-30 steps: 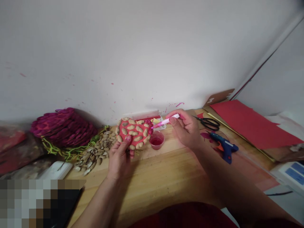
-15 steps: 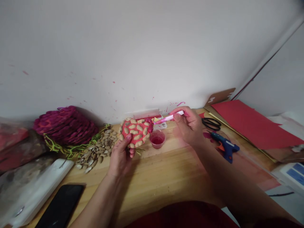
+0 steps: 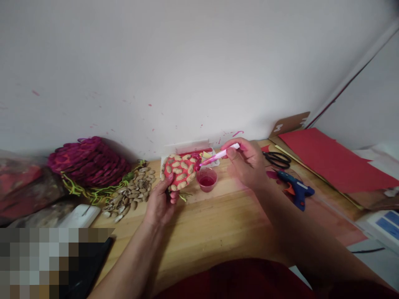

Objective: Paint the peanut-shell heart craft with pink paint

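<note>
The piece in work is a red card with peanut shells [image 3: 177,171], which is in the left hand [image 3: 160,203], raised over the counter [image 3: 193,236]. Only a small part of it is coloured: the shells at its right edge are wet magenta, while all the others show their natural tan, so I judge that most of the colouring is left. The left grip pinches the card by its lower edge, with the thumb on the front. The right grip pinches a white-handled brush [image 3: 222,153], in the right hand [image 3: 249,164]; its tip seems to touch the coloured edge.

Just below the brush stands a clear plastic cup [image 3: 215,179], with dark pink liquid well below its rim. At the far left, a transparent bag [image 3: 18,174] contains reddish things which I cannot identify. Beside it is a stack of magenta pieces [image 3: 90,162], apparently already coloured, and near them lie loose, uncoloured peanut shells [image 3: 135,191].
</note>
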Available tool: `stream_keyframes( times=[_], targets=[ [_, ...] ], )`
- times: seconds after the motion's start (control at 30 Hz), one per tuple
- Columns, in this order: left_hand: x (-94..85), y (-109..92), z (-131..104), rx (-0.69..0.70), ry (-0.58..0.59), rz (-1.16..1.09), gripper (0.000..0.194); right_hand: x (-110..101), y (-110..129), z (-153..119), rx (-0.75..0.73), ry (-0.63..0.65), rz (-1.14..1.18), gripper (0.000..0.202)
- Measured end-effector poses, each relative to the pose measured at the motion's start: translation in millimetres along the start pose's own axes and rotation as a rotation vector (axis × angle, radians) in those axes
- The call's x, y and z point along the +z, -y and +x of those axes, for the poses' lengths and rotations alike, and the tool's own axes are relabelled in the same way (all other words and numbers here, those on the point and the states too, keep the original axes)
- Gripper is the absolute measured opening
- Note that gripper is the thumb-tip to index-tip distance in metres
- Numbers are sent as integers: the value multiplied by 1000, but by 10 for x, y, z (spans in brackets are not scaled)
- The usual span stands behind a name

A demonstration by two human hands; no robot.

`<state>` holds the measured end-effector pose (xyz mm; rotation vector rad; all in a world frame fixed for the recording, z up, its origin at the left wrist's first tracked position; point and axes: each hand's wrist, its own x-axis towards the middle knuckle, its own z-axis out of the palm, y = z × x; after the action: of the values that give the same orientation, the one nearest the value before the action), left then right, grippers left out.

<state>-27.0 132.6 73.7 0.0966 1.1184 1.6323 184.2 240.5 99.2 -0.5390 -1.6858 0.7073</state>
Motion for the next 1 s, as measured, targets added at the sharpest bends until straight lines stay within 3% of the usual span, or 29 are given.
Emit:
stream_keyframes(
  times=[0.13,0.3,0.77,1.0],
  targets=[
    [3,-14,2,-35,11,-23,26,5,-5,12,31,-60,38,27],
    [-33,-18,41,-72,30,-46,26,14,2,25,70,10,104,31],
    [-65,-7,70,-81,71,-48,28,45,-4,39,100,-77,113,36],
    [-91,-6,76,-94,76,-65,22,44,-12,38,92,-30,132,34]
  ],
)
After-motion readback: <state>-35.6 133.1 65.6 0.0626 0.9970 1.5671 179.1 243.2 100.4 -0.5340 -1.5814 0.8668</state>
